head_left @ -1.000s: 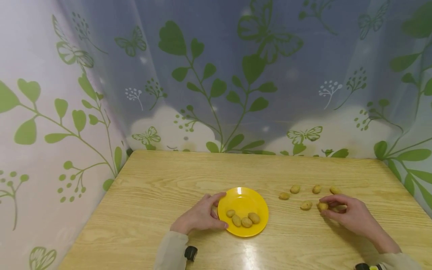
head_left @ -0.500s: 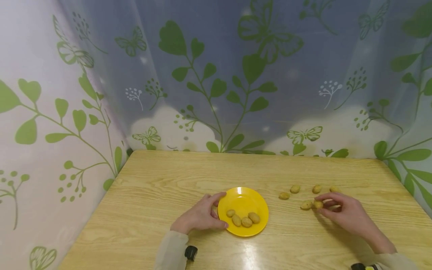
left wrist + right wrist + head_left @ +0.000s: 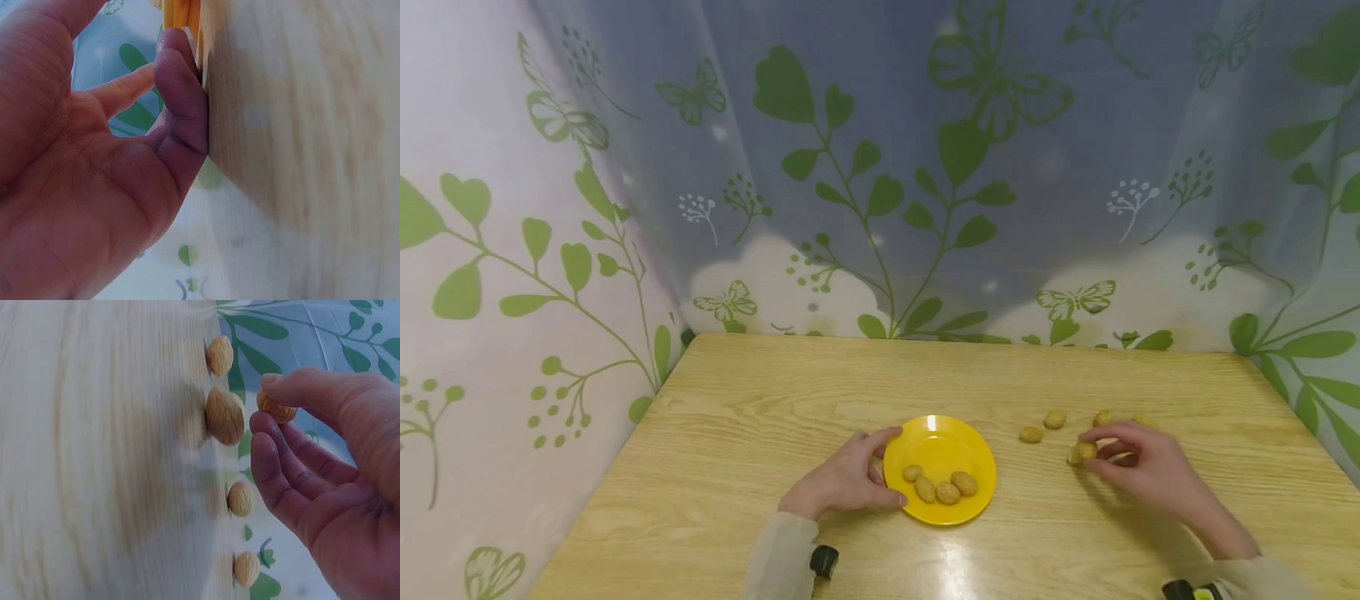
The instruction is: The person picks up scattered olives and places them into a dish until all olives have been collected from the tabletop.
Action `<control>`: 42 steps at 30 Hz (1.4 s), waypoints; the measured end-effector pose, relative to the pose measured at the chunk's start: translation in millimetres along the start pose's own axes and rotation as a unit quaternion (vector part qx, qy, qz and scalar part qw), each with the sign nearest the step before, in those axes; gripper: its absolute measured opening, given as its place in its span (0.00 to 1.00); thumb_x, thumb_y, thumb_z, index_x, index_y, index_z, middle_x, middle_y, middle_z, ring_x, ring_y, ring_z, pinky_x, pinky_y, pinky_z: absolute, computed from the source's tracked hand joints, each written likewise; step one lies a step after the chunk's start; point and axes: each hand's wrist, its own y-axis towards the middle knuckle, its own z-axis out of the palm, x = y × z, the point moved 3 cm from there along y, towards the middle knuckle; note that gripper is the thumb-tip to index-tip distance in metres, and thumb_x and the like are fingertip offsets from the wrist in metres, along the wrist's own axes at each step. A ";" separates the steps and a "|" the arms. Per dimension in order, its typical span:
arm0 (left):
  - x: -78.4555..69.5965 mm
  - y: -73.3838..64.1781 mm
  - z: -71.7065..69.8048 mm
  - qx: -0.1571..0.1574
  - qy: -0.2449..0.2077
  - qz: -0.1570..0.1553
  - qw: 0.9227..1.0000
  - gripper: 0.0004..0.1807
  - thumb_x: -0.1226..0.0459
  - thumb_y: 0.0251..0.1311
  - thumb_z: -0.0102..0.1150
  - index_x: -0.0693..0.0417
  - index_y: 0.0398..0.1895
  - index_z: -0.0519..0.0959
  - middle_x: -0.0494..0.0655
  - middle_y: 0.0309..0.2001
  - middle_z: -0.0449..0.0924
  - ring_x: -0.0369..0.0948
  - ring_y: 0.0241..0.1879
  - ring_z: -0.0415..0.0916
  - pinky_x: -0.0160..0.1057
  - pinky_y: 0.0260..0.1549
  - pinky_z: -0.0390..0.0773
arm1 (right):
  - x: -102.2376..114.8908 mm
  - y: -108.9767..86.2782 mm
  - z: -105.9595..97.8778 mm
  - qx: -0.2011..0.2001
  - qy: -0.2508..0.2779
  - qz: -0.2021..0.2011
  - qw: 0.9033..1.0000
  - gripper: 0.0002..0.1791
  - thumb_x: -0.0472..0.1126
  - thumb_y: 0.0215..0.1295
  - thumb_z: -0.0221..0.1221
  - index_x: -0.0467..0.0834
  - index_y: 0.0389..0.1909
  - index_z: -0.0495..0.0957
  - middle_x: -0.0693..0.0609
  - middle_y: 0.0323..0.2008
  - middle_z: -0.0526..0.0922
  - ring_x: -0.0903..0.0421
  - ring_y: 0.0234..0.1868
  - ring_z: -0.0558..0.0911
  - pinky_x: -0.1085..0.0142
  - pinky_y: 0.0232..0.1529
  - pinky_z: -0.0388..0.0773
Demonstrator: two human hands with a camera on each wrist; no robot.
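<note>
Between thumb and fingertips my right hand (image 3: 1150,467) pinches a tan, wrinkled walnut (image 3: 277,407), lifted above the table in the right wrist view. In the head view it overlaps another walnut (image 3: 1074,457) lying on the table. My left hand (image 3: 847,477) grips the left side of a yellow plate (image 3: 940,442), with the thumb at the near rim and the forefinger at the far rim. Several walnuts (image 3: 948,493) lie in the near half of the plate. The left wrist view shows the left hand's curled fingers (image 3: 184,94) low against the tabletop, beside the plate's edge.
More walnuts lie loose right of the plate: one walnut (image 3: 1031,435) is nearest it, another walnut (image 3: 1055,419) just behind. Others are partly covered by the right hand. The wooden table (image 3: 760,392) backs onto a leaf-patterned curtain (image 3: 865,208).
My right hand has moved left with the pinched walnut, from the right of the loose walnut to over it. The left hand and plate have stayed put.
</note>
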 end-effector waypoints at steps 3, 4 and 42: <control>-0.4 0.1 -0.2 0.001 -0.001 -0.003 1.000 0.53 0.55 0.50 0.79 0.42 0.79 0.61 0.52 0.58 0.68 0.37 0.37 0.77 0.32 0.37 0.78 | 4.9 2.3 4.4 0.006 0.002 -0.003 1.000 0.15 0.30 0.55 0.73 0.43 0.45 0.86 0.49 0.42 0.85 0.71 0.35 0.84 0.69 0.31 0.84; -0.5 0.0 -0.1 0.001 0.000 -0.003 1.000 0.53 0.55 0.50 0.79 0.42 0.79 0.60 0.52 0.58 0.68 0.37 0.37 0.77 0.32 0.37 0.78 | 6.2 3.1 5.8 0.009 0.004 -0.002 1.000 0.15 0.30 0.56 0.73 0.43 0.45 0.86 0.48 0.42 0.84 0.71 0.36 0.84 0.69 0.31 0.84; 1.2 0.9 0.6 -0.005 0.011 -0.005 1.000 0.53 0.55 0.50 0.79 0.41 0.79 0.61 0.51 0.58 0.68 0.37 0.37 0.77 0.33 0.38 0.78 | 46.3 33.9 57.9 0.060 0.051 -0.068 0.995 0.15 0.30 0.58 0.71 0.44 0.45 0.86 0.46 0.42 0.88 0.66 0.36 0.84 0.68 0.33 0.85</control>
